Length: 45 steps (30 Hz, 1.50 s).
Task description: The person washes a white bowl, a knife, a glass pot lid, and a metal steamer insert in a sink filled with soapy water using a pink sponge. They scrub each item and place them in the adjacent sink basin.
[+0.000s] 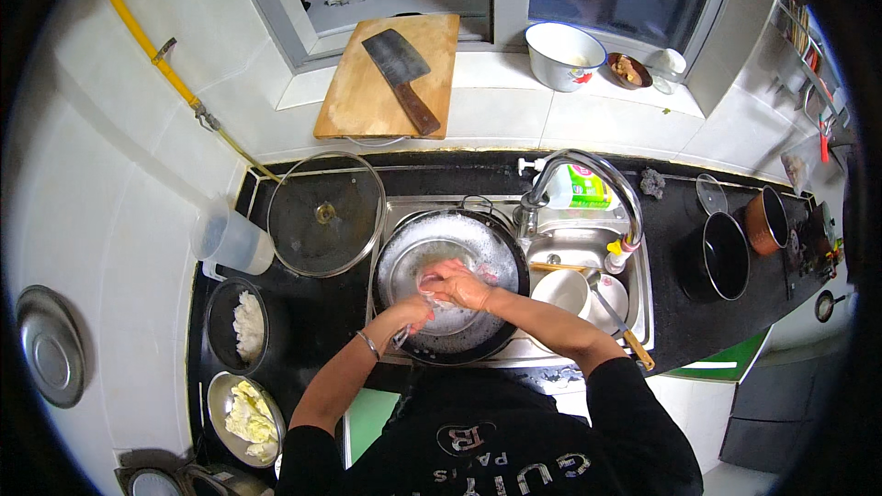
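A large dark wok (451, 210) with sudsy water in it sits over the left sink basin. Low inside it, my left hand (411, 311) grips a shiny utensil, whose handle end (401, 337) sticks out below my fist. My fingers hide most of the utensil, so its kind is unclear. Bent over the same spot, my right hand (458, 286) lies against my left one, its fingers curled around or over the utensil's hidden part. White foam clings to the wok's wall around both hands.
Right of the wok, the second basin (644, 289) holds a white bowl (561, 293) and a wooden-handled utensil (623, 331) under a curved faucet (630, 186). A glass lid (327, 213) lies left. Above, a cleaver (400, 62) rests on a cutting board (344, 96). Pots (720, 262) stand right.
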Each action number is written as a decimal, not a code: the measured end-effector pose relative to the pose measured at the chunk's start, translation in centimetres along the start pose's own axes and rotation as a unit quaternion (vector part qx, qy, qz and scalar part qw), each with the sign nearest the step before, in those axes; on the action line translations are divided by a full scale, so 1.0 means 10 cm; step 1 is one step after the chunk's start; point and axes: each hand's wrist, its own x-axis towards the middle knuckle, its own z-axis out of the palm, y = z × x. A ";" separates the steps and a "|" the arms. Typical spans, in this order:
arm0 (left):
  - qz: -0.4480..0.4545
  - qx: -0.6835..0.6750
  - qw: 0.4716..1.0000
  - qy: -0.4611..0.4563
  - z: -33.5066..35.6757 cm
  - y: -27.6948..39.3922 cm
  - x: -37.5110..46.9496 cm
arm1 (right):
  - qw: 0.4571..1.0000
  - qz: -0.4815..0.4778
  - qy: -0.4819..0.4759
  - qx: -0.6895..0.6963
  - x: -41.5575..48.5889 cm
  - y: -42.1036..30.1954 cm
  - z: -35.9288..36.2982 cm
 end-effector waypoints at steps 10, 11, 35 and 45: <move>0.049 0.095 0.980 0.169 0.09 -0.10 -0.18 | 0.994 0.071 -0.038 0.076 0.03 0.16 -0.04; 0.044 0.086 0.981 0.171 0.09 -0.13 -0.18 | 0.992 0.094 -0.004 0.088 -0.01 0.14 -0.04; 0.042 -0.228 0.958 0.168 0.15 -0.33 -0.07 | 0.908 0.372 0.171 0.088 -0.30 -0.12 0.77; 0.034 -0.237 0.964 0.114 0.39 -0.16 -0.23 | 0.883 0.413 0.165 0.152 -0.15 -0.09 0.42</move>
